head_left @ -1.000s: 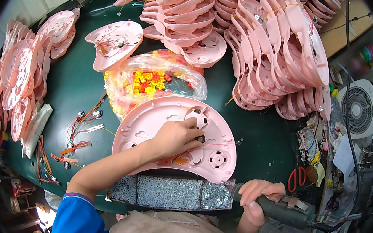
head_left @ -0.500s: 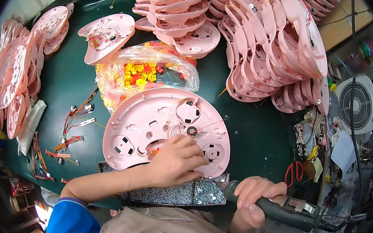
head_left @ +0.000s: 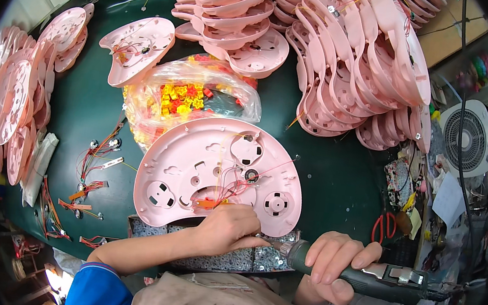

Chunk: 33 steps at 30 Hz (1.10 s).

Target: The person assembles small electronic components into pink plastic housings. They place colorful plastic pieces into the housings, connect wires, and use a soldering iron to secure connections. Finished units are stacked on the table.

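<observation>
My right hand (head_left: 337, 262) is wrapped round a dark green electric screwdriver (head_left: 371, 280), which lies nearly level with its bit pointing left. At the bit's tip, the fingers of my left hand (head_left: 228, 230) are pinched together; whatever is between them is too small to make out. Just beyond my left hand lies a pink plastic shell (head_left: 187, 146), hollow side up. Inside it are thin red and yellow wires, a small round black part (head_left: 251, 175) and an orange strip (head_left: 207, 204). Below my left wrist, a tray of small metal screws (head_left: 201, 260) is partly covered by my forearm.
A clear bag of yellow and red pieces (head_left: 181, 100) lies behind the shell. Stacks of pink shells (head_left: 350, 62) stand at the back, with more shells (head_left: 12, 96) far left. Wired parts (head_left: 86, 186) lie left; red-handled scissors (head_left: 384, 227) and a fan (head_left: 468, 137) are right.
My left hand has drawn back from over the shell toward the screwdriver's tip, uncovering the orange strip and wires. The screwdriver has shifted slightly left and down.
</observation>
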{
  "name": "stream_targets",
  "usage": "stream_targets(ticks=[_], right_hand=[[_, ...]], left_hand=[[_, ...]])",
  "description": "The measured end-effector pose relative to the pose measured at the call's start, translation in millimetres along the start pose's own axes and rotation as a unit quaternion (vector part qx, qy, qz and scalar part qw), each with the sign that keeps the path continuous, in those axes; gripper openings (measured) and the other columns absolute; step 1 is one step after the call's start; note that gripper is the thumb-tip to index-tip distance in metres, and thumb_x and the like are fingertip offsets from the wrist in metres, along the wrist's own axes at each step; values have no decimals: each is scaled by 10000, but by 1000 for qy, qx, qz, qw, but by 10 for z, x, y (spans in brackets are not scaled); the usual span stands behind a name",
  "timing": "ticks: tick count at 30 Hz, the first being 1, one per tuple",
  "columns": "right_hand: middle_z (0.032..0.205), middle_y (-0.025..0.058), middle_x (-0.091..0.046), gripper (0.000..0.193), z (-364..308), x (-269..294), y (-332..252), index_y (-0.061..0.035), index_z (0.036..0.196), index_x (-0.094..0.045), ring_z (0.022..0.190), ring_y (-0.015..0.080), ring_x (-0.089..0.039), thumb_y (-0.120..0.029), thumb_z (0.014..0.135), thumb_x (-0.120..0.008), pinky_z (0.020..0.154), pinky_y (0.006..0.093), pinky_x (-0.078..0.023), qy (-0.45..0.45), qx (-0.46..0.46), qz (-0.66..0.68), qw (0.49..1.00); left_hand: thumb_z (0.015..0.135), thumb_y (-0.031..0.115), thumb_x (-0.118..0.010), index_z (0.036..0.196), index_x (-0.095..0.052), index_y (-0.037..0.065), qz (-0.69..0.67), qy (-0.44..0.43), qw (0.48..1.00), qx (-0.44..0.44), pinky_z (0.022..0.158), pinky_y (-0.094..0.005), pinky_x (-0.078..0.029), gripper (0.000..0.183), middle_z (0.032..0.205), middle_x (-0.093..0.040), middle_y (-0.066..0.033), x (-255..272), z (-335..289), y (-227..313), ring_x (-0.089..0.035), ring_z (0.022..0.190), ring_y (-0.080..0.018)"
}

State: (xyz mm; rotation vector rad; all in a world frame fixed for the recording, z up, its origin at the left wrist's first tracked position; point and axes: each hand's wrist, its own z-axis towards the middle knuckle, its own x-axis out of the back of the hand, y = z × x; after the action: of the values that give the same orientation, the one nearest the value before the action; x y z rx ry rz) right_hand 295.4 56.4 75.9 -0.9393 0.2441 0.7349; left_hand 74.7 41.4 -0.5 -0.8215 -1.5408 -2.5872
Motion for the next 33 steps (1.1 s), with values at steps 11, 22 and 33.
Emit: stream_targets(ticks=[11,22,33], right_hand=[[707,79,-642,408,46,-199,101,-61,1142,-483,537,212,-631,0,804,-704,601,384,-571,19,23,-21,999],[728,69,-621,406,268,-143,295,-88,1160,-474,606,202,-616,-30,829,-701,704,409,-557,68,-6,-55,996],[732,55,-633,439,221,-169,191,-94,1198,-500,557,193,-617,-37,805,-687,672,386,-564,43,-1,19,999]], left_hand=[[753,166,-895,821,-668,40,177,112,951,-227,541,-344,-476,268,720,-609,-58,122,68,-109,-597,607,-241],[734,127,-909,860,-693,35,181,130,972,-75,566,-360,-515,266,743,-653,-73,165,6,-201,-636,632,-233],[733,198,-924,835,-681,58,150,174,955,-187,529,-322,-495,299,719,-614,-33,208,103,-164,-623,609,-190]])
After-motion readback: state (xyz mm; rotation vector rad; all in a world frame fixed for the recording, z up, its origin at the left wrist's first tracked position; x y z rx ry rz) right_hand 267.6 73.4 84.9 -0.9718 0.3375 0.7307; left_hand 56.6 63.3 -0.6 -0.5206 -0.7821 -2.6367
